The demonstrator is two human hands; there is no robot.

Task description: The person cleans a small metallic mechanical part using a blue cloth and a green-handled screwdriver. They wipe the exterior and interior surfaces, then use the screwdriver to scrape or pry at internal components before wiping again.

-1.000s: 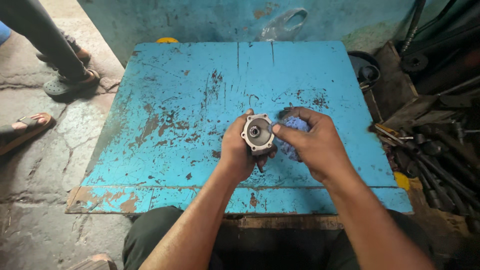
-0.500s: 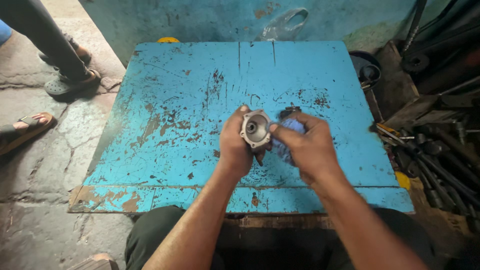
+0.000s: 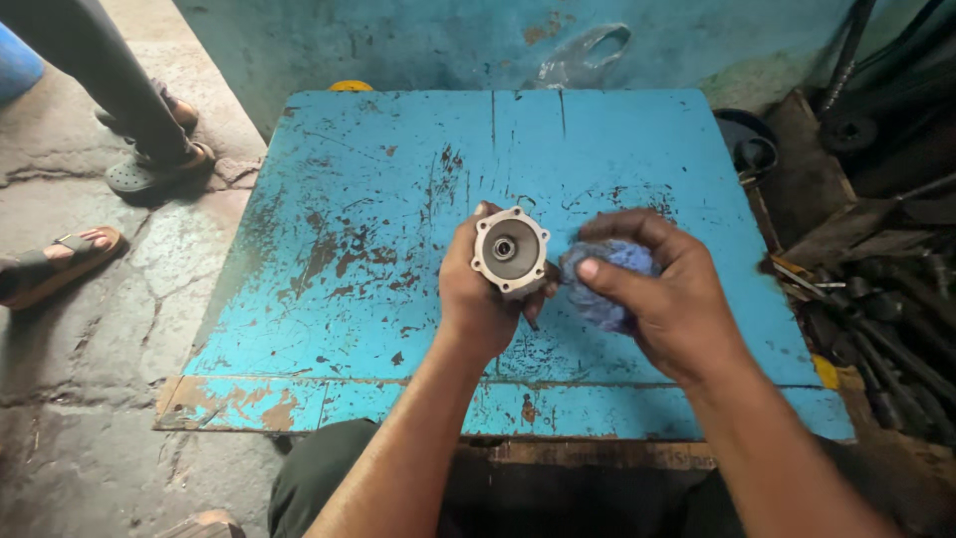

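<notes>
My left hand (image 3: 478, 299) grips a small grey metal housing (image 3: 510, 251) with a round bore and a lobed flange, its open face turned up toward me. Beside it, my right hand (image 3: 667, 299) is closed around a bunched blue cloth (image 3: 607, 284), which sits just to the right of the housing. Both hands hover above the worn blue table (image 3: 378, 229), near its front middle.
Another person's feet in sandals (image 3: 149, 169) stand on the cracked concrete floor at the left, and a further sandalled foot (image 3: 60, 259) lies nearer. Dark metal rods and tools (image 3: 876, 299) pile up at the right. A clear plastic bag (image 3: 588, 55) hangs on the teal wall.
My left hand has tilted the housing so its open face points more toward me. The right hand with the cloth has drawn slightly away to the right of it.
</notes>
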